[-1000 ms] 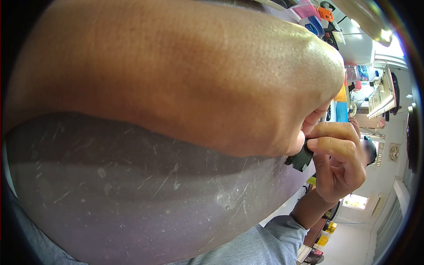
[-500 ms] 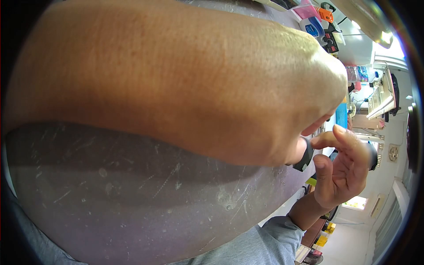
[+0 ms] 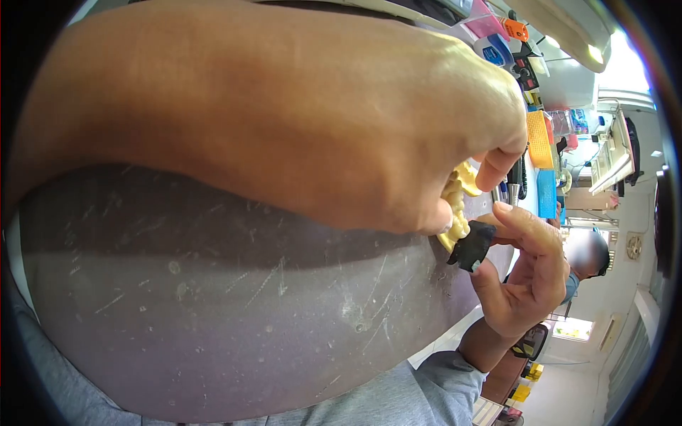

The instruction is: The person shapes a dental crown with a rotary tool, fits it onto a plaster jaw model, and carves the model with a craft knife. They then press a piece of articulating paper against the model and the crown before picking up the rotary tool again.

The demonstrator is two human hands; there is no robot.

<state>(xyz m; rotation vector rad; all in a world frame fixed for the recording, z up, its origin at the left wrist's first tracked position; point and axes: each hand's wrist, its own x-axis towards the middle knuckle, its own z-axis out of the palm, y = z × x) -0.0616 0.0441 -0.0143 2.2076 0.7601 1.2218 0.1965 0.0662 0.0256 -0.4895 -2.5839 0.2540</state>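
Note:
My left hand (image 3: 426, 128) reaches in large from the left, back of the hand toward me, with thumb and fingers closed on a yellowish dental model (image 3: 457, 206) with moulded teeth. Part of the model is hidden behind the hand. At its lower end a dark, rough-edged black piece (image 3: 472, 246) overlaps the teeth. My right hand (image 3: 529, 277) pinches this black piece between thumb and fingers, its other fingers curled. Both hands are close together above the scratched grey tabletop (image 3: 249, 298).
A yellow basket (image 3: 540, 140) and a blue basket (image 3: 546, 193) stand beyond my hands. Near the top are a blue-and-white tub (image 3: 494, 51), an orange item (image 3: 516, 29) and a lamp (image 3: 568, 28). Another person (image 3: 586, 255) is in the background.
My left hand has shifted back and turned, bringing the dental model into view. My right hand has moved left, and its spread thumb and finger have closed on the black piece.

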